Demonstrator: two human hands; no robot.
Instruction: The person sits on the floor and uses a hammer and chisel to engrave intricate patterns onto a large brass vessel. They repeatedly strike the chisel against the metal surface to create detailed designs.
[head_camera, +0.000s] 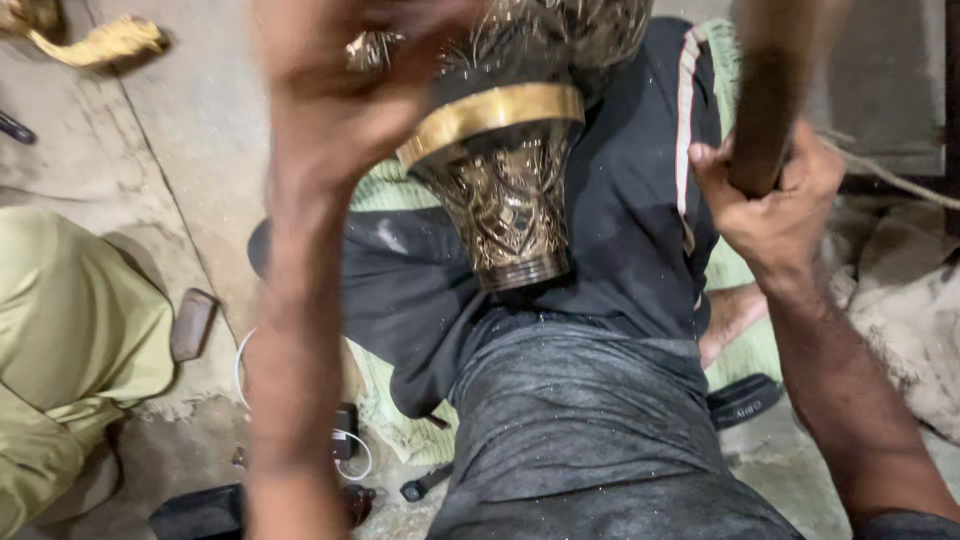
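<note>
Our right-hand fingers (775, 175) wrap a brown wooden handle (768, 110). Left hand (335, 90) is blurred (finger state unreadable), touching the engraved brass vase (500, 190), which lies across our dark-trousered lap (600, 300), long axis pointing away, nearer the left.

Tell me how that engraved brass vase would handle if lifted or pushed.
The brass vase looks like rigid metal, so probably stiff and fairly heavy for its size. Its polished band suggests a slippery grip. The round, tapering body resting on the lap would likely roll if released.
</note>
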